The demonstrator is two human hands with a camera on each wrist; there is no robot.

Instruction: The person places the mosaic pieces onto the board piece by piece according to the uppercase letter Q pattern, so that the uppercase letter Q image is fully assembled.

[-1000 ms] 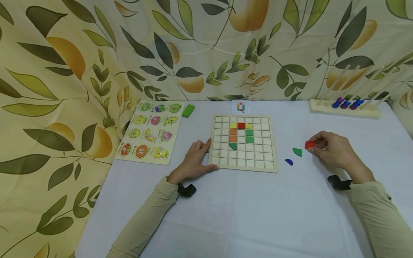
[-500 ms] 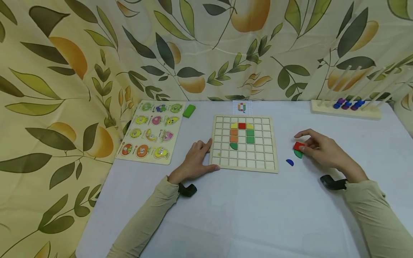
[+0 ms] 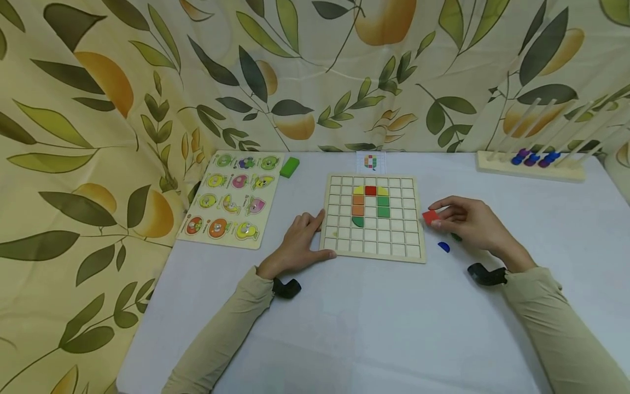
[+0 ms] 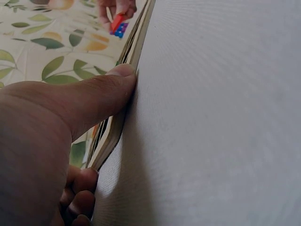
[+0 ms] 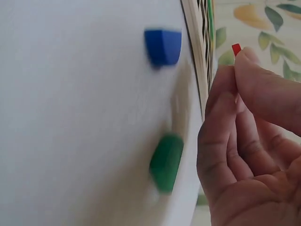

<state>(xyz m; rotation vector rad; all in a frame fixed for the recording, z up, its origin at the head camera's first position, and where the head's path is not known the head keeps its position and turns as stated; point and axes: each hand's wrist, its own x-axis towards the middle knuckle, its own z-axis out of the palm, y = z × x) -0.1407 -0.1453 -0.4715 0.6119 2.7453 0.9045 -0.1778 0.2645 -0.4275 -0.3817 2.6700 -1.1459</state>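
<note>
My left hand [image 3: 297,244] holds the near left corner of a wooden grid board [image 3: 344,246], thumb on the front edge, fingers at the left side. Yellow, red, orange and green pieces form an arch in the grid. In the left wrist view, the thumb [image 4: 101,94] lies along the board's edge. My right hand [image 3: 465,221] pinches a red square tile [image 3: 430,217] just right of the board, above the table. Under that hand lies a green piece [image 5: 167,162], mostly hidden in the head view. A blue half-round piece [image 3: 444,247] lies beside it.
A small pattern card [image 3: 371,162] lies behind the board. To the left are a fruit puzzle board [image 3: 226,202] and a green block [image 3: 289,167]. A wooden peg stand [image 3: 531,166] with blue and purple beads stands at the back right. Patterned cloth hangs behind.
My right hand has carried the red tile leftward over the green piece to near the board's right edge. The left hand has stayed at the board's corner.
</note>
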